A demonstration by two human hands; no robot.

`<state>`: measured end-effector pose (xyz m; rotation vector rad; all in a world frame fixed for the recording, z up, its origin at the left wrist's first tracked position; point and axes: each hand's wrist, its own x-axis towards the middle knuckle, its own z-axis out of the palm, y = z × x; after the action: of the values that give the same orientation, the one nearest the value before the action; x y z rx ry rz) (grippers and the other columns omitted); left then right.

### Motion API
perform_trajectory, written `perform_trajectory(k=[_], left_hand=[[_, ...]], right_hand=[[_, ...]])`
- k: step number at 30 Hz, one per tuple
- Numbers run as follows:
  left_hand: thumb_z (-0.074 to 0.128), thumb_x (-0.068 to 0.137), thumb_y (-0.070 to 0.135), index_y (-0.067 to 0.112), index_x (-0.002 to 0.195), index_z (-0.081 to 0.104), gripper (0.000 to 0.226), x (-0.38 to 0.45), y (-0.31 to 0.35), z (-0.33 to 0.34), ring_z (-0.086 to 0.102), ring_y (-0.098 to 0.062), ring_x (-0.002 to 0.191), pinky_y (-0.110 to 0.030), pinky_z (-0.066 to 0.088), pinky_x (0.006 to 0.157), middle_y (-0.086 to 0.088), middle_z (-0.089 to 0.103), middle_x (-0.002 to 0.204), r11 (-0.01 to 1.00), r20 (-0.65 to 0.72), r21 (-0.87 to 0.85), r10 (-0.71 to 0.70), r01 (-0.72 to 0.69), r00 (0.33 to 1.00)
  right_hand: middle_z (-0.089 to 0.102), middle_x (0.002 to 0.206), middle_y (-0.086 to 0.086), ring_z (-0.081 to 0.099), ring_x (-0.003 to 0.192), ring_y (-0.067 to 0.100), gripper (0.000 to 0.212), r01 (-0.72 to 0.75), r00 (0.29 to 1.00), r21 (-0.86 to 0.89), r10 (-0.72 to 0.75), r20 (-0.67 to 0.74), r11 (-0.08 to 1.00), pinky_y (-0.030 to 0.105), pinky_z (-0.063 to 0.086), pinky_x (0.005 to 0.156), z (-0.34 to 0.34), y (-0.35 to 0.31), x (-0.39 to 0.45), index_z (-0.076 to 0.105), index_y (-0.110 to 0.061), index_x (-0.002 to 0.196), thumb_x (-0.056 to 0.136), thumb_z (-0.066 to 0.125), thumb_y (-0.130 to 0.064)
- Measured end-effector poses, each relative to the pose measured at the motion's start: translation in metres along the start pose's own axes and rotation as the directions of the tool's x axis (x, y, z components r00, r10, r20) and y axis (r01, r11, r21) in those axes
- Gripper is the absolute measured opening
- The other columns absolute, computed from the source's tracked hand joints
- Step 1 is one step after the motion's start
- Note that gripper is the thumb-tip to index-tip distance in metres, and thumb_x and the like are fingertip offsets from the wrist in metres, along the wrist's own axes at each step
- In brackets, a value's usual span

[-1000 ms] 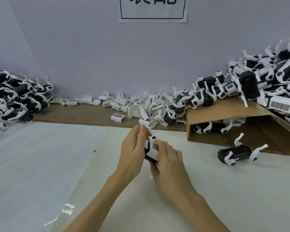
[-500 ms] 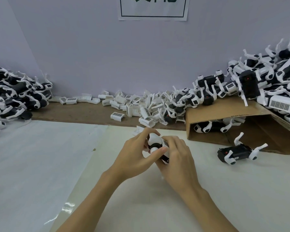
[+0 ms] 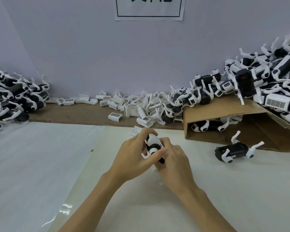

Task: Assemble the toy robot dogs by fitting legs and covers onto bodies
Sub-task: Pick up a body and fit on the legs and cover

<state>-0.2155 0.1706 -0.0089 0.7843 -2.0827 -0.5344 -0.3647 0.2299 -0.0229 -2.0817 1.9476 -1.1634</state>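
Toy dog (image 3: 154, 144) sits in our grip; loose covers (image 3: 141, 108) at twelve o'clock, cardboard box (image 3: 224, 121) at two; left hand (image 3: 134, 158) and right hand (image 3: 172, 163) both clasp it.

- toy dog (image 3: 153, 144): smooth black and white plastic
- box (image 3: 224, 114): matt brown cardboard
- table cover (image 3: 32, 164): glossy film (glare patches)

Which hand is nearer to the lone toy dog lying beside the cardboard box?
Right. The right hand is left of that lone toy dog; the left hand is farther left.
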Motion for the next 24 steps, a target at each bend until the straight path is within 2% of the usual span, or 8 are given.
perform_trajectory(k=[4,6,10,12,14,17,20,24], left_hand=[[0.061,0.092,0.062,0.038,0.12,0.049,0.039,0.002,-0.009,-0.01,0.06,-0.007,0.092,-0.019,0.051,0.081,0.021,0.063,0.1,0.995,-0.017,0.09,0.055,-0.053,0.998],[0.06,0.093,0.056,0.027,0.124,0.055,0.043,0.002,-0.014,-0.015,0.054,-0.005,0.096,-0.016,0.043,0.087,0.016,0.063,0.107,0.987,-0.049,0.132,0.098,-0.09,0.994],[0.057,0.098,0.047,0.021,0.131,0.05,0.043,0.005,-0.018,-0.015,0.053,-0.017,0.111,-0.031,0.041,0.099,0.001,0.066,0.12,0.937,-0.057,0.255,0.262,-0.239,0.963],[0.055,0.101,0.047,0.02,0.134,0.049,0.043,0.006,-0.019,-0.014,0.053,-0.019,0.122,-0.032,0.036,0.107,0.003,0.063,0.131,0.872,-0.008,0.347,0.372,-0.346,0.928],[0.051,0.105,0.051,0.022,0.137,0.048,0.043,0.007,-0.021,-0.013,0.052,-0.021,0.134,-0.034,0.031,0.113,0.006,0.058,0.147,0.827,0.048,0.394,0.418,-0.402,0.907],[0.059,0.101,0.06,0.026,0.142,0.049,0.054,0.007,-0.02,-0.013,0.049,-0.013,0.139,-0.031,0.028,0.115,0.017,0.053,0.149,0.936,-0.003,0.246,0.261,-0.252,0.965],[0.068,0.096,0.056,0.029,0.129,0.061,0.043,0.007,-0.019,-0.011,0.054,-0.013,0.128,-0.035,0.032,0.11,0.021,0.063,0.13,0.989,-0.047,0.095,0.119,-0.115,0.992],[0.072,0.089,0.065,0.048,0.13,0.061,0.045,0.006,-0.02,-0.015,0.048,-0.009,0.131,-0.013,0.035,0.102,0.025,0.066,0.129,0.988,0.012,-0.115,-0.106,0.107,0.994]], right_hand=[[0.069,0.107,-0.013,0.067,0.099,0.014,0.035,-0.101,0.961,0.437,-0.026,0.275,0.894,0.039,0.059,0.081,-0.026,0.003,0.006,0.054,-0.035,0.127,0.096,0.07,-0.039],[0.07,0.115,-0.007,0.065,0.108,0.016,0.032,-0.142,0.944,0.529,-0.047,0.328,0.837,0.038,0.058,0.089,-0.041,0.008,0.008,0.06,-0.035,0.131,0.099,0.06,-0.044],[0.059,0.134,-0.021,0.049,0.134,0.001,0.033,-0.095,0.94,0.354,-0.034,0.34,0.93,0.03,0.04,0.112,-0.047,0.023,0.009,0.056,-0.041,0.136,0.104,0.061,-0.04],[0.061,0.13,-0.022,0.051,0.131,-0.001,0.035,-0.128,0.912,0.335,-0.022,0.41,0.934,0.027,0.041,0.11,-0.045,0.029,0.01,0.053,-0.041,0.131,0.1,0.069,-0.037],[0.066,0.119,-0.023,0.059,0.12,-0.004,0.042,-0.173,0.905,0.341,0.012,0.426,0.924,0.016,0.045,0.095,-0.043,0.032,0.009,0.051,-0.04,0.118,0.089,0.081,-0.041],[0.065,0.105,-0.017,0.062,0.102,0.002,0.058,-0.145,0.959,0.307,0.058,0.277,0.941,0.015,0.047,0.075,-0.037,0.034,0.009,0.051,-0.037,0.105,0.068,0.093,-0.052],[0.061,0.104,-0.022,0.042,0.116,-0.002,0.057,-0.04,0.993,0.179,0.019,0.115,0.983,0.018,0.04,0.085,-0.027,0.032,0.008,0.052,-0.044,0.107,0.066,0.088,-0.061],[0.059,0.105,-0.025,0.035,0.119,-0.008,0.047,0.079,0.995,0.143,-0.069,-0.072,0.987,0.021,0.038,0.094,-0.027,0.028,0.006,0.061,-0.039,0.115,0.08,0.069,-0.071]])
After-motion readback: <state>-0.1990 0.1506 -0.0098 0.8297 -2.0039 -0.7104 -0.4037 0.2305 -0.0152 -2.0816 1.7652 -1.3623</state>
